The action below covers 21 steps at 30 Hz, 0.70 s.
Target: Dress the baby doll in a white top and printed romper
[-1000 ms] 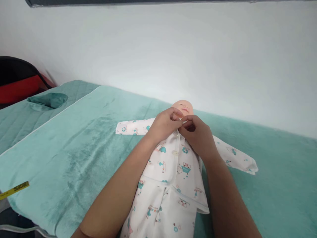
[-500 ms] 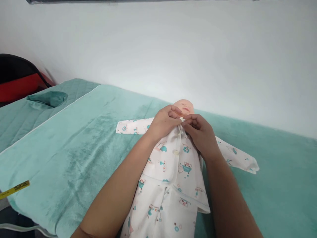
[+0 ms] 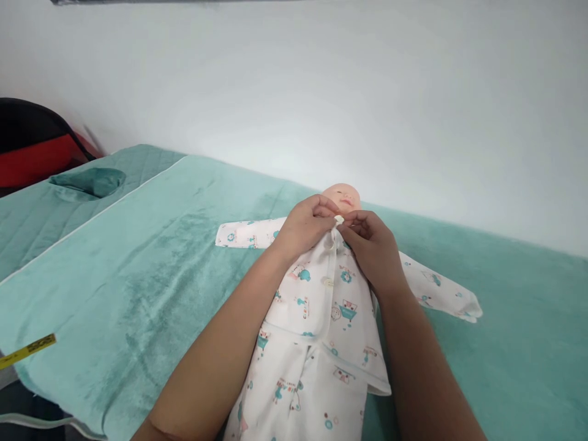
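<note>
A baby doll lies on its back, dressed in a white baby shirt with a coloured print and white printed trousers. Both sleeves stretch out to the sides. At the collar, just under the doll's chin, my left hand pinches the shirt's edge. My right hand pinches the same collar from the other side, fingertips nearly meeting the left ones. Between them a pale button shows. Lower on the front placket sits another pale button.
A teal plush cover lies under the doll, over a quilted bed with a face hole. Behind stands a white wall. A black and red object is at far left, a yellow strip at lower left.
The pale button at the collar shows more plainly between my fingertips. Both hands keep nearly the same place and grip.
</note>
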Each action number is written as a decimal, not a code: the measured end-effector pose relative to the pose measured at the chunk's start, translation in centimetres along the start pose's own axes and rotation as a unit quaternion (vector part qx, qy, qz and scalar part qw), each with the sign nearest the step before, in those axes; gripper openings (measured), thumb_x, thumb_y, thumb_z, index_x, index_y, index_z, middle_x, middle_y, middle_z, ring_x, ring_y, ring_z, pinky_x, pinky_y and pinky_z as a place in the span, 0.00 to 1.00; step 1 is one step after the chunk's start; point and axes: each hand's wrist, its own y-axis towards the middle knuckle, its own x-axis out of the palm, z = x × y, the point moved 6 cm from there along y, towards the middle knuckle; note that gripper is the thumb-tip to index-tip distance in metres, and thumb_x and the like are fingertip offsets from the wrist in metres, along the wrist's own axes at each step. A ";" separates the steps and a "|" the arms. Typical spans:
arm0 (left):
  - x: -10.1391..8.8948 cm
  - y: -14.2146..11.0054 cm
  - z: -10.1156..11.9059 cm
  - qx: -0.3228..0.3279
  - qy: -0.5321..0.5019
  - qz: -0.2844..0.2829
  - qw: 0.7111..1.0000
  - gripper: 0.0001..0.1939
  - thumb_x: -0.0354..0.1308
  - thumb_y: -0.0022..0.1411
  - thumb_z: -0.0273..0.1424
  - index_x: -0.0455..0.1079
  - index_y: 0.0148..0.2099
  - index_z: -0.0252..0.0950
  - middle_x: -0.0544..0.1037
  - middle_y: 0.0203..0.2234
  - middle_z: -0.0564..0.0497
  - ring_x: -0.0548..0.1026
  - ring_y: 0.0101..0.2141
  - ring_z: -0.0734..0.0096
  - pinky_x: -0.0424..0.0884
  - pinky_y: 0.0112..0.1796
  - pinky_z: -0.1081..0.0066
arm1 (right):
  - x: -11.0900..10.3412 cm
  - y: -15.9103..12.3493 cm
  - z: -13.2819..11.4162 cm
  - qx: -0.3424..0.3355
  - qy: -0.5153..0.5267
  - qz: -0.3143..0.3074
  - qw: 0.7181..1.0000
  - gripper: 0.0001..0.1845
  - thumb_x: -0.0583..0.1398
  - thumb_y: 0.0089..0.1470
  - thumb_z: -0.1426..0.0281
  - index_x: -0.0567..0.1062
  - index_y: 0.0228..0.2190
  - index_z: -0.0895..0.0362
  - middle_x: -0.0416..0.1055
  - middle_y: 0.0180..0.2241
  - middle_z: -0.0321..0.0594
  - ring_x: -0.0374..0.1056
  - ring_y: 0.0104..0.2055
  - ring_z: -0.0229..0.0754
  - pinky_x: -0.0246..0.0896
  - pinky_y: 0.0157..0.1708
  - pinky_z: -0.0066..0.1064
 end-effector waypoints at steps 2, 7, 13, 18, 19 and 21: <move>0.0 0.0 0.0 0.001 0.002 -0.001 1.000 0.10 0.57 0.52 0.24 0.70 0.39 0.37 0.74 0.28 0.55 0.66 0.24 0.79 0.60 0.27 0.74 | 0.1 0.0 0.0 0.002 0.015 0.000 1.000 0.11 0.64 0.49 0.64 0.75 0.37 0.53 0.72 0.32 0.34 0.66 0.32 0.37 0.60 0.34 0.32; 0.1 0.1 0.1 0.021 0.014 -0.005 1.000 0.08 0.57 0.54 0.24 0.70 0.38 0.37 0.75 0.29 0.54 0.69 0.28 0.77 0.63 0.32 0.73 | 0.1 0.0 0.0 0.003 0.026 0.006 1.000 0.10 0.63 0.50 0.63 0.77 0.35 0.53 0.73 0.31 0.34 0.65 0.31 0.37 0.59 0.33 0.31; 0.1 0.1 0.2 0.031 0.022 -0.006 0.999 0.09 0.55 0.55 0.23 0.70 0.39 0.36 0.76 0.31 0.53 0.70 0.29 0.77 0.65 0.34 0.73 | 0.2 0.0 0.1 0.000 0.033 0.002 0.999 0.09 0.63 0.50 0.65 0.78 0.35 0.53 0.74 0.32 0.35 0.64 0.31 0.37 0.59 0.34 0.31; 0.0 0.3 0.0 0.039 0.064 0.020 0.997 0.06 0.56 0.57 0.26 0.71 0.39 0.35 0.76 0.33 0.51 0.72 0.33 0.75 0.67 0.37 0.72 | 0.2 -0.1 0.0 0.003 0.021 0.007 1.000 0.09 0.63 0.49 0.66 0.78 0.35 0.53 0.73 0.31 0.34 0.64 0.31 0.37 0.58 0.34 0.31; -0.1 0.3 0.1 0.046 0.079 0.027 0.995 0.06 0.56 0.58 0.26 0.71 0.39 0.35 0.77 0.34 0.51 0.72 0.34 0.74 0.67 0.38 0.72 | 0.2 -0.1 0.0 0.005 0.016 0.007 1.000 0.08 0.63 0.49 0.66 0.78 0.34 0.53 0.73 0.30 0.33 0.64 0.31 0.37 0.58 0.34 0.31; -0.2 0.3 0.2 0.057 0.100 0.033 0.993 0.06 0.56 0.58 0.26 0.72 0.39 0.35 0.77 0.35 0.50 0.73 0.35 0.74 0.67 0.39 0.72 | 0.1 -0.1 0.0 0.009 0.009 0.007 1.000 0.08 0.63 0.49 0.66 0.78 0.34 0.53 0.72 0.29 0.33 0.64 0.31 0.37 0.58 0.33 0.31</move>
